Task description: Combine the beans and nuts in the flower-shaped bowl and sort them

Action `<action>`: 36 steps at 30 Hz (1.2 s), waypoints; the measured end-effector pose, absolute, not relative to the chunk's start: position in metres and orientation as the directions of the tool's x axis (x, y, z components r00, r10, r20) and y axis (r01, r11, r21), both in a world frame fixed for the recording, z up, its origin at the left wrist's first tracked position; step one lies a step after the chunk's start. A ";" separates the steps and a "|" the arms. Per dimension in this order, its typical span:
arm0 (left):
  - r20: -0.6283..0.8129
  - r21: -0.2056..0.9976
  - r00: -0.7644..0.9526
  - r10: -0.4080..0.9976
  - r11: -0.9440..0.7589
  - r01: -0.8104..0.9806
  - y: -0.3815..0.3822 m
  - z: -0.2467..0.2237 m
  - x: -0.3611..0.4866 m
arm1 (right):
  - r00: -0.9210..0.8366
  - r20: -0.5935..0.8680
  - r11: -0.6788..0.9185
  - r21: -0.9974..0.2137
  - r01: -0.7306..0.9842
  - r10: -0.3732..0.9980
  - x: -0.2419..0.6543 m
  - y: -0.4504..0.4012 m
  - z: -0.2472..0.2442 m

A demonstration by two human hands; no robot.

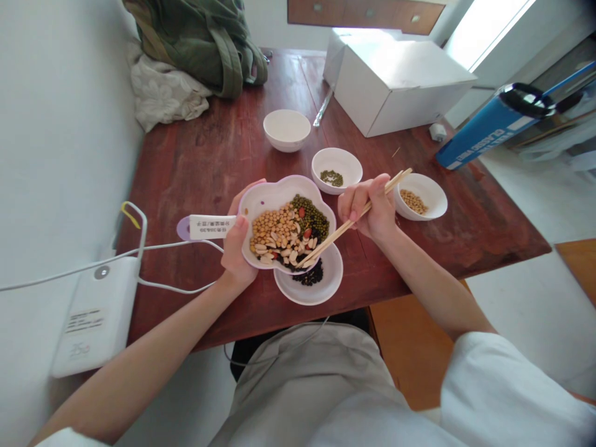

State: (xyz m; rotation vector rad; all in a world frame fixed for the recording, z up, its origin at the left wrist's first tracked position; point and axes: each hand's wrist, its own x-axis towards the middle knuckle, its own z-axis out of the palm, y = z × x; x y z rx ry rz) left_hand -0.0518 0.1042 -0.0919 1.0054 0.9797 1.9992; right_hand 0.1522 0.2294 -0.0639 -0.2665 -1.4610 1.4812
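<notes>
My left hand [239, 248] grips a white flower-shaped bowl [249, 217] with a purple rim and a labelled handle. Soybeans [270, 226], green mung beans [314, 214], black beans, pale peanuts [291, 251] and a few red ones lie inside it. In my right hand [367, 205] is a pair of chopsticks [351, 220], their tips among the peanuts and black beans at the bowl's near right side. Partly beneath that bowl stands a white bowl [333, 282] with black beans [311, 274] in it.
A white bowl [347, 160] holds mung beans; another [435, 198] holds soybeans. Farther back is a third white bowl [286, 127]. A white box [391, 93], blue bottle [488, 127] and green bag [200, 43] line the table [186, 161]. White cables [172, 248] and a power bank [97, 316] lie left.
</notes>
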 end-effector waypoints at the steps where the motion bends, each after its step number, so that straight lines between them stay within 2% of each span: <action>1: 0.327 0.853 -0.466 0.822 -0.469 -0.229 0.104 -0.092 -0.052 | -0.481 0.467 0.226 -0.850 -0.476 0.742 0.152 0.229 -0.064; 36: 0.347 0.825 -0.481 0.805 -0.506 -0.252 0.104 -0.086 -0.046 | -0.489 0.434 0.186 -0.860 -0.476 0.757 0.150 0.229 -0.062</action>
